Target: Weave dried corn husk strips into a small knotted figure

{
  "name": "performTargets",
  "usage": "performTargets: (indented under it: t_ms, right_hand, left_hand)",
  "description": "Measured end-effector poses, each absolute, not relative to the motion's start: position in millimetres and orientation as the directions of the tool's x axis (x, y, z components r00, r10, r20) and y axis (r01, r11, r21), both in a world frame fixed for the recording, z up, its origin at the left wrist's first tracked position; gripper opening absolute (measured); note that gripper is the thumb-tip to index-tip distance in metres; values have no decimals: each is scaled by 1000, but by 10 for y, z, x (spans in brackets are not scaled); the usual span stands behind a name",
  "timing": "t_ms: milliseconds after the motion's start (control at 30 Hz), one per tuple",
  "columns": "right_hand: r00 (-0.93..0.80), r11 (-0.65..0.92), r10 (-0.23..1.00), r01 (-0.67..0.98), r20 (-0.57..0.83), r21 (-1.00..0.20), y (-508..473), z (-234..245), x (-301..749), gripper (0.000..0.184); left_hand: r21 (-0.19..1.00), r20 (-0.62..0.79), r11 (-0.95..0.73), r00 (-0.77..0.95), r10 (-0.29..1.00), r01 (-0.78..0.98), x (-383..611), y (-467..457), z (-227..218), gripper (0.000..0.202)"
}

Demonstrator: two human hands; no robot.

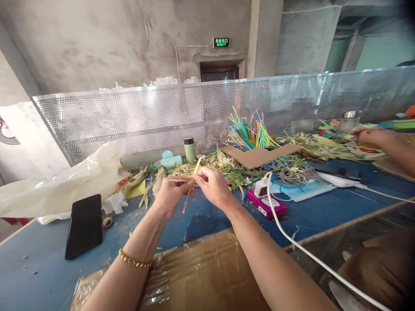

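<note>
- Head view: left hand (175,192) narrow, thumb and fingertips pinched together on a thin tan strand (186,204), whose dry, stiff-looking tail hangs below the fingers.
- Right hand (212,185) also narrow, fingertips nearly meeting the left's; a flat, pale yellow-green strip (197,166) rises tapered from the pinch. Cannot tell whether strip and strand are one piece.
- Both held up over the blue table (121,242), in front of a loose heap of husks (227,166), curled, papery, cream to green.
- Left wrist: beaded gold-coloured bracelet (134,261).
- Below the forearms, brown cardboard (204,268), glossy with wrinkled clear tape.
- Left side: flat black phone (84,226); crumpled, milky plastic sheet (65,185) behind it.
- Beyond the hands: smooth green bottle (189,151), dark-capped, beside a light-blue cylinder (171,161).
- Right of the husks: fuzzy-looking, many-coloured stems (253,134), fanned out behind an angled cardboard piece (256,157); tangled grey cord (295,173); pleated blue mask (306,191); glossy magenta box (267,206) with a smooth white cable (292,242) curving past.
- Far right: a co-worker's hand (372,136) near a clear jar (348,124).
- Back: perforated metal screen (129,114), rough grey wall (97,43).
</note>
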State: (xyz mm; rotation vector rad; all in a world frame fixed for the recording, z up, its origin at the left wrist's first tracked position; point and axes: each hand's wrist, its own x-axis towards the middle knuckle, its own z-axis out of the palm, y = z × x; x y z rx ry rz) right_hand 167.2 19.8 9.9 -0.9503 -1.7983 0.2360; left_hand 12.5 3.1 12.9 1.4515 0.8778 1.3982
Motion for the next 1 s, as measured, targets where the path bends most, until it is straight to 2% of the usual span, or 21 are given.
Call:
performTargets:
  t_ms: [100,200,300,533,667,867,1000]
  right_hand:
    - [-108,668,683,493,723,-557,195,101,1674,22]
    - [-114,677,689,452,715,-580,183,108,1677,21]
    - [-132,682,700,414,702,-603,163,120,1686,21]
    - [-111,654,724,426,681,-625,118,151,1691,19]
    - [-82,649,719,436,690,-624,97,149,1679,18]
    - [-62,650,714,430,698,-626,91,146,1683,22]
    - [-106,657,710,453,696,-602,131,150,1703,21]
  left_hand:
    - [951,297,-276,167,940,-139,145,16,145,21]
    - [949,303,-287,124,945,-132,180,11,150,26]
    - [930,364,-359,49,930,-80,215,13,142,26]
    - [883,457,-461,66,887,86,215,33,117,22]
    - [868,467,-475,88,880,143,210,14,132,21]
    - [842,488,-495,90,868,214,228,-12,154,29]
    - [853,466,-477,105,879,210,209,22,127,27]
